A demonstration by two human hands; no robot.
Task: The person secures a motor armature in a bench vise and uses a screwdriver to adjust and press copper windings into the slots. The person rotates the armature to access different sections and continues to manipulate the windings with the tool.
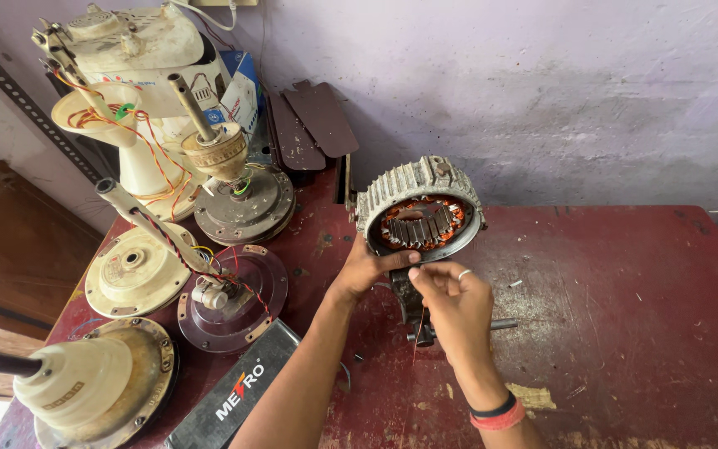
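While the motor stator (420,212) stands on edge at the back of the red counter (625,316), its open face with copper windings turned toward the camera and its axis running front to back, the left hand (367,270) clasps its lower rim and the right hand (454,303) pinches fingertips together just below.

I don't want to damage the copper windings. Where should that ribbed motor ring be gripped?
Probably by its ribbed outer rim, coming from the sides or top. The ring stands on edge with its open face, copper coils and steel core turned toward the camera, so reaching in from the front would meet the windings. The left hand already steadies the lower rim; the right hand is beside it.
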